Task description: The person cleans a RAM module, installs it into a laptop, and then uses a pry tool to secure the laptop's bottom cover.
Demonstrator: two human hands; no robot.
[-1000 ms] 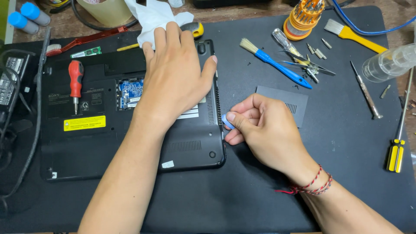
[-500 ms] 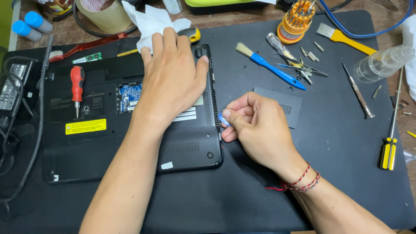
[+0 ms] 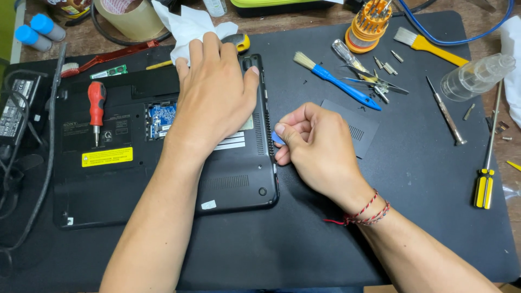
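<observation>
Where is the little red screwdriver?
In the head view, the red screwdriver lies on the left part of the upturned black laptop, just above a yellow sticker and left of the left hand pressing on the laptop.

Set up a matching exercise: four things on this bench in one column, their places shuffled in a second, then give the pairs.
1. left hand
2. right hand
3. red screwdriver
4. blue brush

A. lying on the laptop's left part
B. on the black mat, right of the laptop
C. flat on the laptop base
D. pinching a small blue tool at the laptop's right edge

Pairs: 1-C, 2-D, 3-A, 4-B
</observation>
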